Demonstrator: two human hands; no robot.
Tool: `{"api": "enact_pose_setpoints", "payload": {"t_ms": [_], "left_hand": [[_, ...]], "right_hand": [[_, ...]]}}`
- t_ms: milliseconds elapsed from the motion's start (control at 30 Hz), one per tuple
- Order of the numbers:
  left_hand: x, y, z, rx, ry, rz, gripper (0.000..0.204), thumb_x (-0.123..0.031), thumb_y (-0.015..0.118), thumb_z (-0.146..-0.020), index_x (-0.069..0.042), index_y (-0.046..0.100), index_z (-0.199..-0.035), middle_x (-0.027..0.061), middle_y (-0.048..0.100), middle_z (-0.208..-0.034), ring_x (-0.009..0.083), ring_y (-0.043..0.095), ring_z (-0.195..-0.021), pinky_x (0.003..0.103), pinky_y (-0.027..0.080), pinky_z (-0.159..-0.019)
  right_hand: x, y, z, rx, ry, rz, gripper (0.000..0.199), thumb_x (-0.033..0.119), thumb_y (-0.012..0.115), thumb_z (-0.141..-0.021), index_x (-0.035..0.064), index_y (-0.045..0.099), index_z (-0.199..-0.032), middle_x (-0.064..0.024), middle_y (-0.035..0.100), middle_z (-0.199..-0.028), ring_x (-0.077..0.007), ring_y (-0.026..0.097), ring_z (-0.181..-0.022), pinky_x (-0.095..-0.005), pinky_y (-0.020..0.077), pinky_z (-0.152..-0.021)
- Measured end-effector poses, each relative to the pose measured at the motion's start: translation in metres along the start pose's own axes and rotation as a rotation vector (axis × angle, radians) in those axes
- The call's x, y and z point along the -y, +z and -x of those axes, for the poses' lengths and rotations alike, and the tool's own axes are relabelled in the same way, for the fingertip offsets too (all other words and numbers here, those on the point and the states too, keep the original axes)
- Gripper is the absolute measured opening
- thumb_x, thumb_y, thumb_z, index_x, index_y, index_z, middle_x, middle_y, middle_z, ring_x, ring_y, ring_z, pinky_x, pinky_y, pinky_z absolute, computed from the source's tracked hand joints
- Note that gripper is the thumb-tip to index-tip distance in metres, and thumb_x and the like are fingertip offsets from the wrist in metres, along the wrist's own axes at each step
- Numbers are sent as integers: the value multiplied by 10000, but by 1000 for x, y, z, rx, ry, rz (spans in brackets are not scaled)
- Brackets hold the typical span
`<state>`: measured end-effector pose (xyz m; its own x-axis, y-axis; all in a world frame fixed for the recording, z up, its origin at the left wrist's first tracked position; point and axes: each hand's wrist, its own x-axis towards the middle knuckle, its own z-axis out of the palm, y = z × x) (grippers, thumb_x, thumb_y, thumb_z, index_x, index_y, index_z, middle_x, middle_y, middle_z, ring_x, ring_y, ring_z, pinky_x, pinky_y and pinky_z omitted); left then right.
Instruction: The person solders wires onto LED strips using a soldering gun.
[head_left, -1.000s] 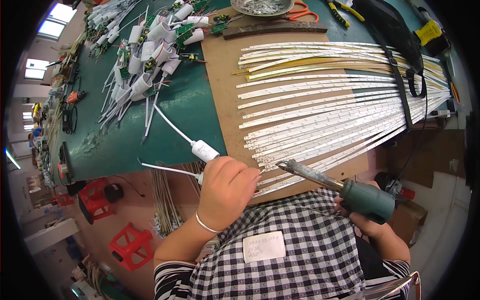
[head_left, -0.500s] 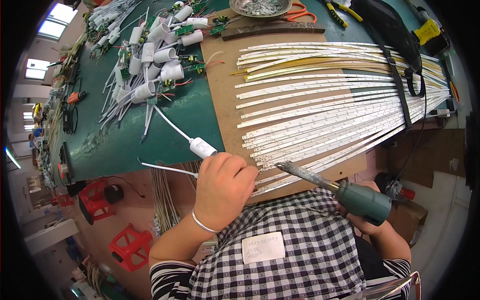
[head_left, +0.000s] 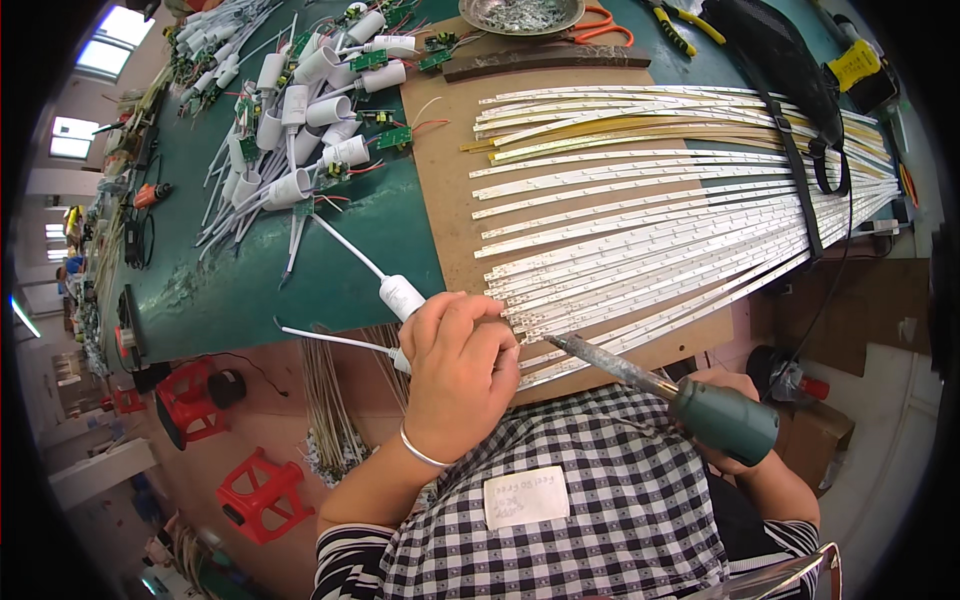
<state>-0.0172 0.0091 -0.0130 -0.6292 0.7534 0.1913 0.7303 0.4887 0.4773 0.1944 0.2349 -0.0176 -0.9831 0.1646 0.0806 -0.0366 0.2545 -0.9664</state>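
My left hand (head_left: 462, 362) is closed at the near ends of the LED strips (head_left: 640, 250), its fingers around a white plastic lamp end cap (head_left: 401, 295) with a white cable. The fingertips and whatever they pinch are partly hidden. A second white cap (head_left: 402, 360) shows beside the wrist side of that hand, its cable trailing left. In my right hand (head_left: 738, 384) is a soldering iron (head_left: 725, 418) with a dark green handle. Its dark, crusted tip points left, close to the strip ends by my left fingers.
A heap of white caps with green circuit boards (head_left: 310, 120) covers the table's left. Behind the brown board (head_left: 435, 180) are a dark bar (head_left: 545, 64), a metal dish (head_left: 520, 14), orange scissors (head_left: 605, 25) and pliers (head_left: 675, 28). A black strap (head_left: 797, 180) crosses the strips. Red stools (head_left: 262, 492) stand below.
My left hand has shifted slightly right, its fingers reaching farther over the strip ends. The soldering iron has moved a little down and left, bringing its tip nearer those fingers.
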Motion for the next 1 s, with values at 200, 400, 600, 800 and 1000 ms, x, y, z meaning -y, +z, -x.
{"api": "enact_pose_setpoints", "payload": {"t_ms": [200,400,600,800,1000], "left_hand": [[0,1,-1,-3,-12,2,118,-81,690,-704,-110,602,-777,38,564,-1097,301,463,-1098,425,299,-934],[1,2,-1,17,-22,-15,119,-90,694,-705,-113,606,-783,34,561,-1116,304,446,-1117,429,284,-947],[1,1,-4,30,-20,2,110,-94,696,-706,-109,610,-773,32,562,-1127,305,443,-1123,431,275,-956],[1,0,-4,35,-23,8,107,-91,697,-703,-109,615,-769,34,564,-1137,305,441,-1132,431,269,-963],[2,1,-6,42,-15,-3,114,-80,694,-684,-108,615,-762,37,563,-1142,303,438,-1143,433,270,-967]], "right_hand": [[-11,-2,-1,46,-82,32,419,155,705,-797,1,504,-1130,-153,634,-1065,-289,641,-955,-349,512,-814],[-10,-3,-5,124,-116,241,448,233,715,-800,-11,525,-1124,-156,634,-1070,-294,650,-937,-363,520,-810],[-24,-4,3,138,21,-14,473,276,747,-788,-3,539,-1109,-164,632,-1079,-283,640,-969,-364,515,-836],[-28,-4,6,170,63,-92,512,275,776,-766,12,524,-1125,-171,630,-1092,-282,626,-1010,-376,506,-864],[-28,-1,4,136,29,39,543,296,785,-748,18,525,-1135,-167,634,-1091,-283,629,-1002,-384,504,-861]]}}
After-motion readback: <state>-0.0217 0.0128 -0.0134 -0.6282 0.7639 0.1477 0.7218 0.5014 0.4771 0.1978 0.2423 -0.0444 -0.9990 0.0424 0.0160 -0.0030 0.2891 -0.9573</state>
